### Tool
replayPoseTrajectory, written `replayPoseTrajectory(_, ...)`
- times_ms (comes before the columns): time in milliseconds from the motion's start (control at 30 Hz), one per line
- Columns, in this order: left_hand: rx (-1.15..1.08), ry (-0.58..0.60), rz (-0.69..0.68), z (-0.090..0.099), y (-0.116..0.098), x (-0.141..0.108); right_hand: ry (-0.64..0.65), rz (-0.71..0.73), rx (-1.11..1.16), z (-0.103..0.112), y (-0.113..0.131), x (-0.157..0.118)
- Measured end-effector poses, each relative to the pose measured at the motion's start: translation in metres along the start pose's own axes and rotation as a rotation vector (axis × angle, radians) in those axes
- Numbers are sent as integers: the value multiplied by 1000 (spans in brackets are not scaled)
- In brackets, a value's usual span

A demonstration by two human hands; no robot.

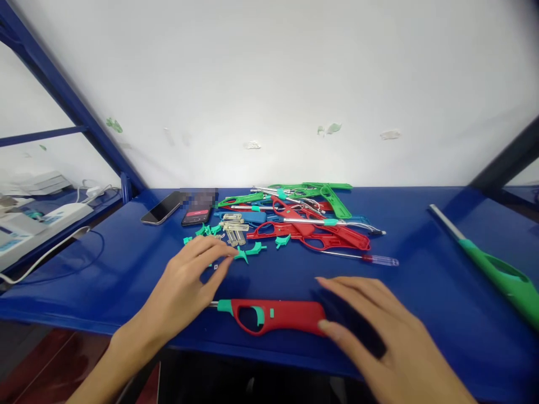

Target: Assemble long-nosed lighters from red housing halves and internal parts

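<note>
My left hand (196, 272) reaches over the small parts, thumb and index finger pinched together at a small teal plastic piece (243, 255). Just to its right lies a teal lighter trigger (256, 248). In front of me a red gas lighter (290, 315) with a teal trigger and collar lies flat; my left hand covers part of its metal tube. My right hand (370, 325) is open, fingers stretched, with its thumb tip at the lighter's right end. More teal pieces (206, 230) and clear plastic parts (236, 230) lie beyond my left hand.
Behind is a pile of red (337, 238) and green lighter shells (337, 202) with metal tubes. A screwdriver (381, 260) lies before it. Two phones (162, 209) (200, 209) rest at back left. A green lighter (497, 269) lies right. The white wall (286, 84) stands behind.
</note>
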State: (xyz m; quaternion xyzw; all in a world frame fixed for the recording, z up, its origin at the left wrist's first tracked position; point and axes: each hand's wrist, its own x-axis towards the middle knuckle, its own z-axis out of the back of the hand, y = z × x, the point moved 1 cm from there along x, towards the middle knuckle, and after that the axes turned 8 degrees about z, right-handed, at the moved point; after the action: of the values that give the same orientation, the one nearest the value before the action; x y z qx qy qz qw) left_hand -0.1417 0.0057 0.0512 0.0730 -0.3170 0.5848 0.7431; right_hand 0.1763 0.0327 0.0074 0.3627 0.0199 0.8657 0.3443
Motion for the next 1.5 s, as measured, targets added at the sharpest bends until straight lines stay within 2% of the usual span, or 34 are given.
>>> replayPoseTrajectory(133, 44, -156, 7, 20, 8, -3, 11, 175, 20, -19, 27, 8)
replayPoseTrajectory(300, 85, -260, 8, 36, 10, -4, -78, 124, 113, -24, 30, 11)
replayPoseTrajectory(433, 90, -228, -31, 32, 5, -8, -126, 192, 142, -25, 32, 9)
replayPoseTrajectory(600, 40, -161, -67, 23, -7, -10, -35, 223, 224, -23, 35, 9)
replayPoseTrajectory(700, 32, -132, -43, 19, -9, -10, -37, 215, 229, -16, 31, 8)
replayPoseTrajectory(800, 68, -105, 6, 13, -2, -10, -97, 113, 131, -3, 9, 0)
replayPoseTrajectory(900, 104, -20, 5, 6, 7, -11, -126, -156, -96, 14, -34, -13)
replayPoseTrajectory(1000, 139, 49, -9, 1, 18, -10, 12, -254, -322, 31, -80, -19)
replayPoseTrajectory(1033, 155, 67, -4, 1, 22, -8, 18, -280, -379, 37, -93, -18)
replayPoseTrajectory(1133, 197, 129, -4, 3, 34, 4, 135, -372, -368, 44, -122, -10)
replayPoseTrajectory(1233, 208, 229, -64, 4, 47, 18, 227, -351, -273, 43, -134, 2)
replayPoseTrajectory(1333, 215, 310, -127, 0, 58, 30, 258, -313, -203, 37, -136, 6)
replayPoseTrajectory(1500, 246, 364, -196, -8, 68, 37, 147, -255, -139, 33, -131, -2)
